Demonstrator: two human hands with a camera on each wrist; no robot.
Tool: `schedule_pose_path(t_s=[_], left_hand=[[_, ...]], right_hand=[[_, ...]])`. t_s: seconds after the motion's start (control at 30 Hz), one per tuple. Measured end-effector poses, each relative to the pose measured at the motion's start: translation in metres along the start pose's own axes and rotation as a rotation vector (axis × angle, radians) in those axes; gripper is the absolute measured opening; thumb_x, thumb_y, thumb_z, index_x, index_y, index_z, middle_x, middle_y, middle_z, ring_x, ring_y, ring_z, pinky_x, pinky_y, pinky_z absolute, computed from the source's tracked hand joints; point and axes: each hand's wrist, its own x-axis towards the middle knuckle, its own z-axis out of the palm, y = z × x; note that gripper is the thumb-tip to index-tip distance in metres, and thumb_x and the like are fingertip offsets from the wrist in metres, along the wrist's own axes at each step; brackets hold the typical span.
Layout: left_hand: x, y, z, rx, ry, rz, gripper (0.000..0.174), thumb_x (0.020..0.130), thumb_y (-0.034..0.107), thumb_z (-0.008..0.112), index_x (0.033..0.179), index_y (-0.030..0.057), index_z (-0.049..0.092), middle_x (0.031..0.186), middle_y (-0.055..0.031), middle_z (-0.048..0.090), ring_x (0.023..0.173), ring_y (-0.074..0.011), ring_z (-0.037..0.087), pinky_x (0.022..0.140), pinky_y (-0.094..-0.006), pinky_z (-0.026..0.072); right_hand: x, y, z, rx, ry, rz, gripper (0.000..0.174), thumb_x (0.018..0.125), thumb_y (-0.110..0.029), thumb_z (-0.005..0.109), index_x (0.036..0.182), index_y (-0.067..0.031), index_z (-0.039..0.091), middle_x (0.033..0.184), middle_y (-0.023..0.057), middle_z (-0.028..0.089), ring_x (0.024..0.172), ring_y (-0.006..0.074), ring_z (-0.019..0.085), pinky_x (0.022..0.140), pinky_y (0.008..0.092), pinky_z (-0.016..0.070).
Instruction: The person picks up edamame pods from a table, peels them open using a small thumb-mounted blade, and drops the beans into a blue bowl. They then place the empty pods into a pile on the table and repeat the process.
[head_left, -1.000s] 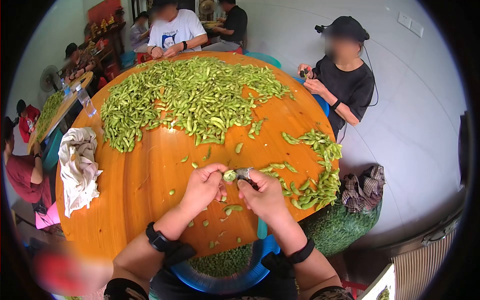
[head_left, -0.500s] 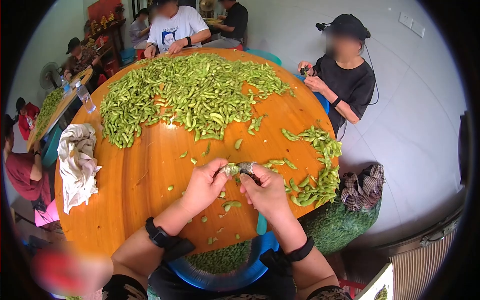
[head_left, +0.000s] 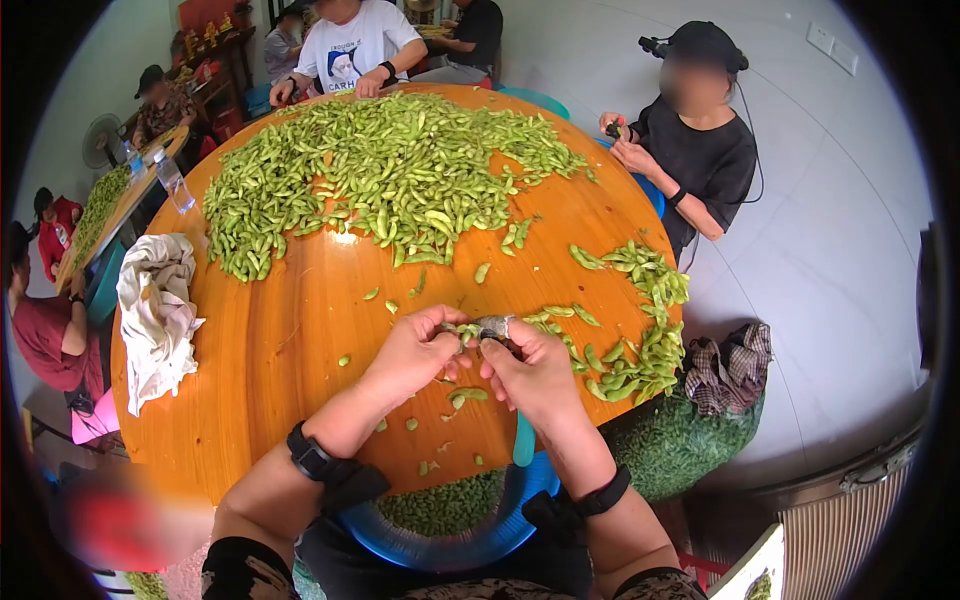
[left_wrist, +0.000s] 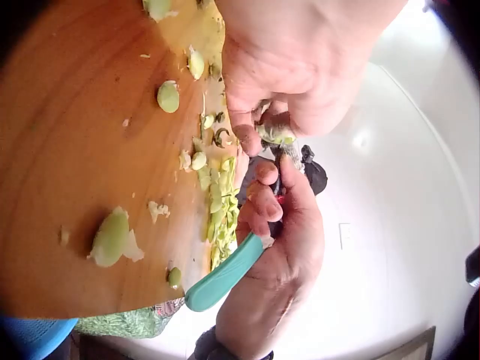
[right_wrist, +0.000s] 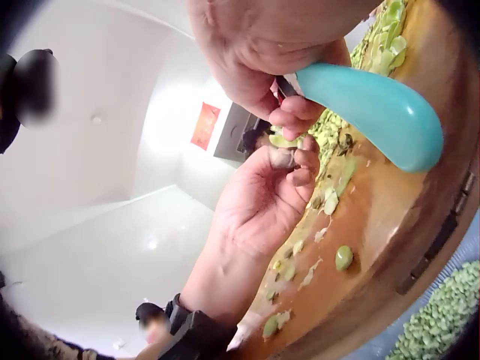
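Note:
In the head view my left hand pinches a green soybean pod between thumb and fingers over the near part of the table. Close against it, my right hand grips a tool with a teal handle, which sticks out below the palm. Its working end is mostly hidden by my fingers; something silvery grey shows by the right fingertips at the pod. Several loose green beans and shell bits lie on the wood beneath both hands.
A large pod heap covers the far half of the round table; another pile lines the right edge. White cloth lies left. Below the near edge sits a blue basin of beans. People sit across and at right.
The pod between my hands has shifted and turned slightly in the left fingers. Both hands stay close together, gripping pod and tool. The head view has tilted a little.

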Motion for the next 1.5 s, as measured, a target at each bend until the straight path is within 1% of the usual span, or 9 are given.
schedule_pose_path(t_s=[0.17, 0.37, 0.43, 0.53, 0.73, 0.9, 1.0, 1.13, 1.5], left_hand=[[0.001, -0.007, -0.002, 0.065, -0.066, 0.100, 0.022, 0.092, 0.001, 0.048, 0.109, 0.0007, 0.061, 0.084, -0.0004, 0.063, 0.064, -0.0074, 0.057, 0.057, -0.0228, 0.0468], [-0.036, 0.041, -0.008, 1.074, -0.067, 0.186, 0.021, 0.090, 0.008, 0.053, 0.108, 0.0062, 0.065, 0.078, -0.0085, 0.063, 0.062, -0.0184, 0.061, 0.061, -0.0326, 0.0503], [-0.052, 0.039, -0.012, 1.329, -0.138, 0.261, 0.021, 0.087, 0.013, 0.057, 0.106, 0.0072, 0.066, 0.081, -0.0153, 0.063, 0.067, -0.0316, 0.063, 0.064, -0.0414, 0.0510], [-0.060, 0.039, -0.014, 1.457, -0.146, 0.175, 0.020, 0.087, 0.016, 0.058, 0.102, 0.0073, 0.067, 0.084, -0.0155, 0.064, 0.076, -0.0387, 0.062, 0.067, -0.0461, 0.0506], [-0.004, 0.019, 0.011, 1.358, 0.151, 0.386, 0.013, 0.084, 0.012, 0.062, 0.094, 0.0045, 0.065, 0.091, -0.0156, 0.060, 0.081, -0.0370, 0.062, 0.071, -0.0447, 0.0509], [0.014, 0.002, 0.013, 1.302, 0.093, 0.378, 0.015, 0.082, 0.005, 0.063, 0.097, 0.0014, 0.063, 0.094, -0.0137, 0.061, 0.078, -0.0343, 0.063, 0.070, -0.0419, 0.0510], [0.005, 0.002, 0.012, 0.995, 0.054, 0.274, 0.015, 0.085, 0.003, 0.062, 0.099, 0.0002, 0.061, 0.093, -0.0113, 0.065, 0.075, -0.0250, 0.065, 0.068, -0.0357, 0.0525], [-0.017, 0.013, 0.023, 0.214, -0.030, 0.054, 0.008, 0.090, 0.001, 0.062, 0.098, 0.0006, 0.062, 0.089, -0.0013, 0.067, 0.073, -0.0048, 0.060, 0.063, -0.0197, 0.0493], [-0.026, -0.013, 0.013, 0.113, -0.059, 0.161, 0.028, 0.093, 0.002, 0.059, 0.120, 0.0039, 0.064, 0.099, -0.0026, 0.069, 0.078, -0.0089, 0.063, 0.072, -0.0223, 0.0531]], right_hand=[[-0.002, -0.003, -0.011, 0.076, 0.048, 0.032, 0.010, 0.092, -0.009, 0.058, 0.097, -0.0046, 0.065, 0.064, -0.0015, 0.057, 0.047, 0.0035, 0.047, 0.039, 0.0201, 0.0356], [0.007, -0.006, -0.076, -0.067, 0.238, 0.055, 0.012, 0.093, -0.014, 0.057, 0.091, -0.0044, 0.065, 0.065, -0.0022, 0.057, 0.046, 0.0023, 0.045, 0.038, 0.0204, 0.0323], [0.006, 0.003, -0.086, -0.166, 0.227, 0.059, 0.011, 0.090, -0.012, 0.058, 0.089, -0.0025, 0.063, 0.065, 0.0056, 0.061, 0.046, 0.0150, 0.053, 0.042, 0.0277, 0.0397], [-0.006, 0.017, -0.077, -0.803, 0.247, -0.516, 0.008, 0.084, -0.004, 0.060, 0.091, 0.0003, 0.059, 0.076, 0.0249, 0.059, 0.074, 0.0450, 0.059, 0.063, 0.0474, 0.0482], [-0.021, 0.006, -0.059, -0.725, 0.195, -0.425, 0.010, 0.085, -0.005, 0.059, 0.094, -0.0004, 0.058, 0.075, 0.0244, 0.060, 0.073, 0.0439, 0.059, 0.061, 0.0472, 0.0477], [-0.024, 0.009, -0.059, -0.604, 0.175, -0.348, 0.013, 0.086, -0.004, 0.059, 0.098, -0.0004, 0.062, 0.077, 0.0250, 0.060, 0.070, 0.0417, 0.061, 0.061, 0.0424, 0.0489], [-0.022, 0.013, -0.051, -0.250, 0.039, -0.149, 0.019, 0.089, -0.007, 0.058, 0.106, 0.0010, 0.063, 0.069, 0.0105, 0.062, 0.056, 0.0160, 0.060, 0.055, 0.0306, 0.0490], [-0.017, 0.017, -0.042, 0.019, -0.115, 0.131, 0.019, 0.093, -0.011, 0.057, 0.109, -0.0040, 0.065, 0.074, 0.0010, 0.062, 0.051, 0.0049, 0.053, 0.042, 0.0192, 0.0398], [-0.026, 0.005, -0.031, 0.088, -0.150, 0.137, 0.013, 0.096, -0.010, 0.057, 0.101, -0.0015, 0.065, 0.075, 0.0023, 0.064, 0.051, 0.0048, 0.054, 0.040, 0.0177, 0.0383]])
